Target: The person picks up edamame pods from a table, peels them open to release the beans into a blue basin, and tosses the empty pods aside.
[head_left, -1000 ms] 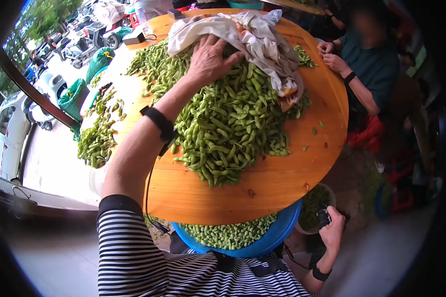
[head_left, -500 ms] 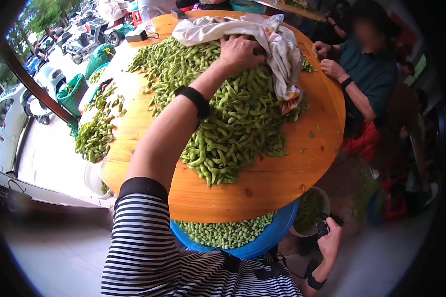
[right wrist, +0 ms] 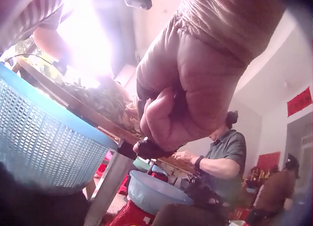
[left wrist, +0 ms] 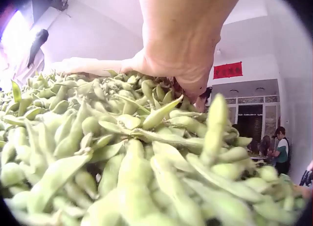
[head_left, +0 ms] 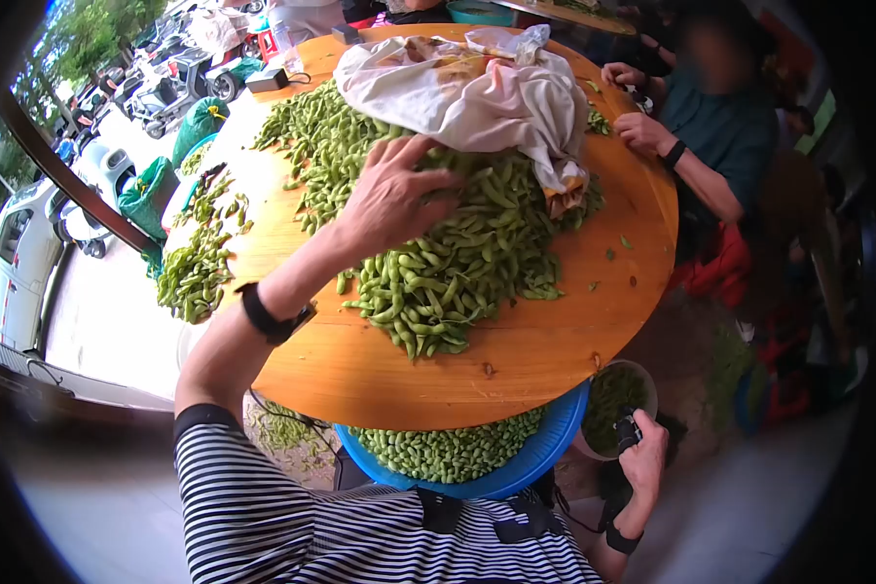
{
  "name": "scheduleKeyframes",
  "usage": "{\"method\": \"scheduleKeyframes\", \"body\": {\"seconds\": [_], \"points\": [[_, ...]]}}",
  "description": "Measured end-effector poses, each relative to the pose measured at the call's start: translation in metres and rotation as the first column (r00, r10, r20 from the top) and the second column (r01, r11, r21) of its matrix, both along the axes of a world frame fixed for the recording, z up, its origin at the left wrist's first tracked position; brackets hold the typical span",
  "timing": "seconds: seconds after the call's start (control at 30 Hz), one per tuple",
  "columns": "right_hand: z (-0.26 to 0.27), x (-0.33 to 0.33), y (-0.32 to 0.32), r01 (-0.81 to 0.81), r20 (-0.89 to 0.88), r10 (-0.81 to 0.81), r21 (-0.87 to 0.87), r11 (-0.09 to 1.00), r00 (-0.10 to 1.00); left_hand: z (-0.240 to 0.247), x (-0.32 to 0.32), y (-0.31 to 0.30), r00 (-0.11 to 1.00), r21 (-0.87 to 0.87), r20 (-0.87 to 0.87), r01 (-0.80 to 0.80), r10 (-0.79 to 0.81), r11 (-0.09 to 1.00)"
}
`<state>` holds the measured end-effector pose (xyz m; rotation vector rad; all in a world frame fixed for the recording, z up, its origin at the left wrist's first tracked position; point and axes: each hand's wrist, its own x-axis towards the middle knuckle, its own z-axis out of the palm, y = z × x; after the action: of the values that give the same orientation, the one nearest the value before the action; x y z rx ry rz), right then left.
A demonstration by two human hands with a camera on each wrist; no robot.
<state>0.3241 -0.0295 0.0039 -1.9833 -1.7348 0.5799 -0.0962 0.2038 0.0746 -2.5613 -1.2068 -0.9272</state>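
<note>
Green soybean pods (head_left: 438, 287) lie in a large heap on a round wooden table (head_left: 545, 355). My left hand (head_left: 394, 200) is over the heap, fingers extended, fingertips right at the near edge of a pale stained cloth (head_left: 487, 107) draped on the far part. In the left wrist view the left hand (left wrist: 181, 50) reaches low across the pods (left wrist: 137, 172). Beside the table, low at the right, my right hand (head_left: 645, 457) holds a small black object (head_left: 629, 431). Its fingers are curled in the right wrist view; the object's kind cannot be told.
A blue basket (head_left: 566, 414) of shelled beans (head_left: 448, 450) sits under the table's near edge. Right of it stands a pale bucket (head_left: 642, 380) with green contents. Another person (head_left: 715, 156) sits at the table's right. More pods (head_left: 190, 277) lie at the left, near green sacks (head_left: 148, 195).
My left hand has come back from the cloth toward me and to the left. The cloth's near edge now hangs lower over the pods. The right hand stays about where it was.
</note>
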Motion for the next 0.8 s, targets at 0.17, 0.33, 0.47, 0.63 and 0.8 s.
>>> {"method": "scheduleKeyframes", "body": {"seconds": [0.17,0.33,0.47,0.63,0.8], "points": [[-0.003,0.002,0.003,-0.006,-0.005,0.006,0.013,1.0,1.0,-0.005,-0.018,-0.046,0.997,-0.102,0.07,-0.035,0.042,0.994],[-0.002,0.005,0.002,-0.007,-0.015,0.007,0.023,1.0,1.0,-0.016,-0.022,-0.063,0.985,-0.224,0.151,-0.047,0.082,0.973],[0.011,0.002,0.002,0.008,-0.073,-0.003,0.06,0.998,0.997,-0.001,-0.007,-0.068,0.992,-0.255,0.121,0.061,-0.03,0.965],[0.015,-0.003,0.005,-0.012,-0.099,0.023,0.102,0.995,0.995,0.007,0.0,-0.047,0.985,-0.242,0.134,-0.07,0.105,0.968],[0.002,0.003,0.003,-0.061,-0.024,0.064,0.108,0.992,0.998,-0.005,0.005,-0.036,0.994,-0.108,0.11,0.003,0.009,0.994]]}}
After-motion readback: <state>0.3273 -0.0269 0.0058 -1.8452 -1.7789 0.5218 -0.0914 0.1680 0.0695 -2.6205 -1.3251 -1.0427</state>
